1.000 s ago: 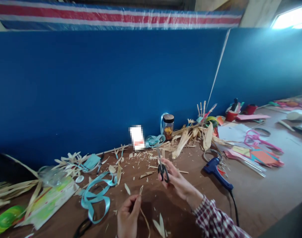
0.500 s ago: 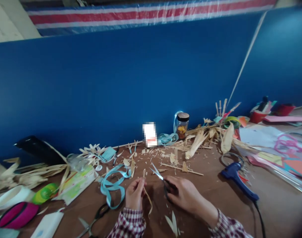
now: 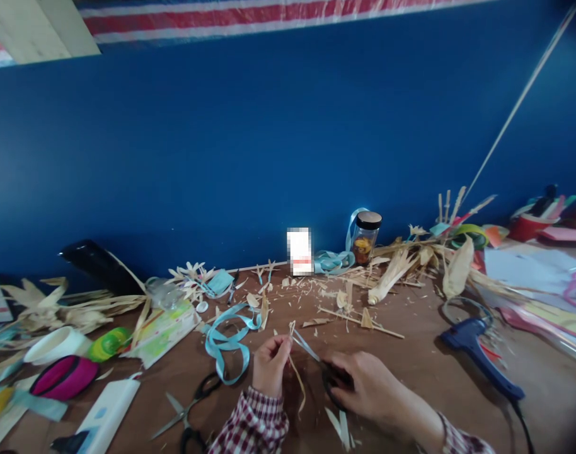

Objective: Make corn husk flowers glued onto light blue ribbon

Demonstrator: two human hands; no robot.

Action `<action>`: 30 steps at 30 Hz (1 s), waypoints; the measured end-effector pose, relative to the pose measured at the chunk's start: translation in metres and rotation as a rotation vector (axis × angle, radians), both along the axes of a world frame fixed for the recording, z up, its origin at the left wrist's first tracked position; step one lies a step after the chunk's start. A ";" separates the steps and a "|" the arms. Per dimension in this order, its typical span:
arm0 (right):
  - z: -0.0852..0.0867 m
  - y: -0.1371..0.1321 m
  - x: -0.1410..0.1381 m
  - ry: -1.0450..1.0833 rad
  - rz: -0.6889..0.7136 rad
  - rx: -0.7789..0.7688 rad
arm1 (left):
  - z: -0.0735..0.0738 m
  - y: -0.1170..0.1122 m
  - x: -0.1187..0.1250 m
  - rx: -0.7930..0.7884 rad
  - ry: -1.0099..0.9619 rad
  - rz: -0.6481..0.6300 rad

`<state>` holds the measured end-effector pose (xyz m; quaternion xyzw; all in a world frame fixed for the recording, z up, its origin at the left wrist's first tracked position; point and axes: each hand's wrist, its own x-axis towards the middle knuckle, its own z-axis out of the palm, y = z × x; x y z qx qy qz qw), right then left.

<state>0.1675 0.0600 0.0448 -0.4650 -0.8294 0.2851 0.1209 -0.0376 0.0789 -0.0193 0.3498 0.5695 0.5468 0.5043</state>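
Observation:
My left hand (image 3: 269, 366) pinches a thin dry husk strip (image 3: 295, 369) that curls down below the fingers. In my right hand (image 3: 368, 388) is a pair of black-handled scissors (image 3: 316, 356), blades open and pointing left at the top of the strip. Both hands hover low over the brown table (image 3: 411, 372), close together. Cut husk petals (image 3: 339, 425) lie just below my right hand.
A second pair of scissors (image 3: 186, 413) lies left of my sleeve, next to a light blue ribbon (image 3: 226, 340). A blue glue gun (image 3: 481, 356) lies to the right. Husk scraps, a small jar (image 3: 366, 236), tape rolls (image 3: 63, 375) and coloured paper (image 3: 543, 296) crowd the table along the blue wall.
My right hand turned the scissors from upright to pointing left and brought the blades to the strip. My left hand rose towards them. The view swung left and down.

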 end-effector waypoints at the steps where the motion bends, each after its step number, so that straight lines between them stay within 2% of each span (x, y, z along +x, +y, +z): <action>1: 0.000 0.000 0.000 0.002 0.006 -0.002 | -0.001 0.000 -0.001 0.006 0.012 -0.015; 9: 0.006 -0.003 0.003 0.016 0.020 -0.003 | 0.002 -0.002 -0.001 0.019 0.106 -0.174; 18: 0.007 -0.002 0.006 0.040 0.036 -0.037 | 0.013 -0.004 -0.001 -0.019 0.134 -0.279; 30: 0.005 -0.004 0.004 0.103 0.039 -0.077 | 0.011 -0.003 -0.001 -0.075 0.083 -0.297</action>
